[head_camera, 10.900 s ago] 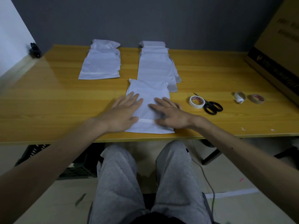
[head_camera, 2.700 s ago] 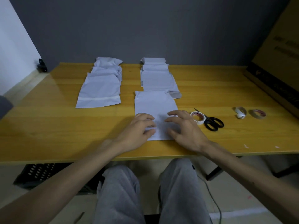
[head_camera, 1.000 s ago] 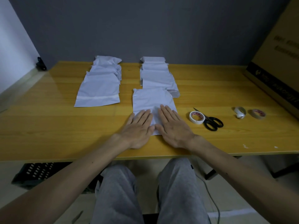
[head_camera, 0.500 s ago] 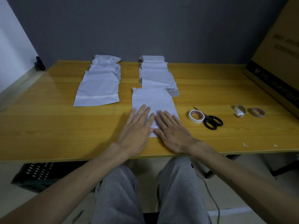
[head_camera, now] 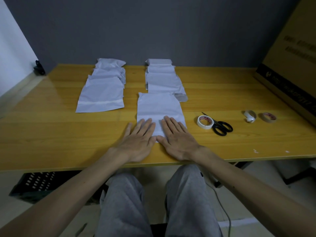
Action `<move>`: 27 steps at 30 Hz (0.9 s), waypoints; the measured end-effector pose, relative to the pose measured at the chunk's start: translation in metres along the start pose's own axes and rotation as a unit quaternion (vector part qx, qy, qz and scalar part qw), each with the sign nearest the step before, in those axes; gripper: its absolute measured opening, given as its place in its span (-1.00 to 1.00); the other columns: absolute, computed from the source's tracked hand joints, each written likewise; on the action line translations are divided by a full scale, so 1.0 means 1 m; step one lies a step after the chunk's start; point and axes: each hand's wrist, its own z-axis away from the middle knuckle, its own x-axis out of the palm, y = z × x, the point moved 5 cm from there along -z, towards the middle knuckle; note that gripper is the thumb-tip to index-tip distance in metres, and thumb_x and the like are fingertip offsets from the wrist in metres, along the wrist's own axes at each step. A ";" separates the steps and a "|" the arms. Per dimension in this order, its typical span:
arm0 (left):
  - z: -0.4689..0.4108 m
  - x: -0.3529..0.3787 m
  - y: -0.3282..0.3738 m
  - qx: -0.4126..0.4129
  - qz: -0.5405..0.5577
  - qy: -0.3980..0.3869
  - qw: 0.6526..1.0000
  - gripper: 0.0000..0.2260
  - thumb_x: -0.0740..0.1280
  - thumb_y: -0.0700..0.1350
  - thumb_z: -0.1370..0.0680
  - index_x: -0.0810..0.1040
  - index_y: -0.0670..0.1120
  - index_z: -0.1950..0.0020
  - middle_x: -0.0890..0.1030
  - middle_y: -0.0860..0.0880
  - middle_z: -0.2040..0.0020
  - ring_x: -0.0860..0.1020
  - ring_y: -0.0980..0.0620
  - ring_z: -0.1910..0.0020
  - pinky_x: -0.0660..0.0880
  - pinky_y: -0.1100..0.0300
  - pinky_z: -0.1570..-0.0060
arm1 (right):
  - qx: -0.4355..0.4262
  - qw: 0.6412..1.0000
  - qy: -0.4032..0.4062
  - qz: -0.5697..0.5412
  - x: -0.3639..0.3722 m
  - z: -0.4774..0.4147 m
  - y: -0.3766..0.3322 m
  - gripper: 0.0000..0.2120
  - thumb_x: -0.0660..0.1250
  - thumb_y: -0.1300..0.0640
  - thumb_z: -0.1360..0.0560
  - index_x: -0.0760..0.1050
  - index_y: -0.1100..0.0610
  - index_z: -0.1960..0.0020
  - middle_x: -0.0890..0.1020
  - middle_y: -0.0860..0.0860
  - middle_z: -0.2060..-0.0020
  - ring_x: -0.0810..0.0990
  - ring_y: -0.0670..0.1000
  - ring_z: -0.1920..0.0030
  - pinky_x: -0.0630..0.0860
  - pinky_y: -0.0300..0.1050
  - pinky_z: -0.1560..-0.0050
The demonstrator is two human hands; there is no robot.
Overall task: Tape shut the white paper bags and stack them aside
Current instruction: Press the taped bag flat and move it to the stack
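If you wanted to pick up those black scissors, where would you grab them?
Probably the scissors by their black handle loops, coming from the near right. The loops lie bare on that side; the blades point away to the far left, partly hidden behind the white tape roll.

Fig.: I see one white paper bag [head_camera: 159, 108] lying flat at front-ctr of table [head_camera: 51, 134]. Behind it, an overlapping row of white bags [head_camera: 163, 81] runs to the far edge. Left: bag stack [head_camera: 104, 88], top bag w/ tape strip [head_camera: 100, 103] across near end. Tape roll [head_camera: 205, 122] lies flat, right of front bag.
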 end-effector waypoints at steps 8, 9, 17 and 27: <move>0.001 0.001 -0.005 0.004 0.002 -0.005 1.000 -0.49 -0.23 0.15 -0.65 -0.29 0.06 -0.56 -0.33 0.14 -0.54 -0.34 0.14 -0.50 -0.29 -0.06 -0.49 | -0.005 1.000 -0.001 0.003 -0.002 0.002 0.002 -0.35 -0.17 -0.25 -0.61 -0.25 0.06 -0.56 -0.23 0.00 -0.54 -0.28 -0.05 -0.53 -0.27 -0.08 -0.51; 0.001 0.000 -0.004 0.002 0.003 -0.008 1.000 -0.49 -0.23 0.15 -0.65 -0.29 0.06 -0.56 -0.33 0.14 -0.54 -0.35 0.14 -0.50 -0.29 -0.07 -0.49 | -0.005 1.000 -0.004 0.005 -0.002 0.002 0.003 -0.34 -0.17 -0.26 -0.60 -0.26 0.05 -0.56 -0.24 0.00 -0.54 -0.28 -0.06 -0.52 -0.27 -0.08 -0.51; 0.000 0.001 -0.006 -0.004 0.003 -0.022 1.000 -0.48 -0.23 0.16 -0.64 -0.31 0.07 -0.55 -0.35 0.16 -0.53 -0.36 0.15 -0.50 -0.30 -0.06 -0.48 | 0.008 0.999 -0.032 0.014 -0.006 0.014 0.025 -0.31 -0.20 -0.31 -0.57 -0.30 0.02 -0.55 -0.28 -0.05 -0.53 -0.33 -0.09 -0.51 -0.29 -0.07 -0.50; -0.001 0.003 -0.009 0.010 0.011 -0.024 1.000 -0.48 -0.24 0.18 -0.64 -0.34 0.09 -0.54 -0.37 0.18 -0.52 -0.37 0.18 -0.48 -0.34 -0.02 -0.47 | 0.017 0.998 -0.048 -0.034 -0.009 0.031 0.056 -0.42 -0.14 -0.15 -0.65 -0.30 -0.01 -0.55 -0.30 -0.09 -0.52 -0.37 -0.13 -0.48 -0.33 -0.10 -0.49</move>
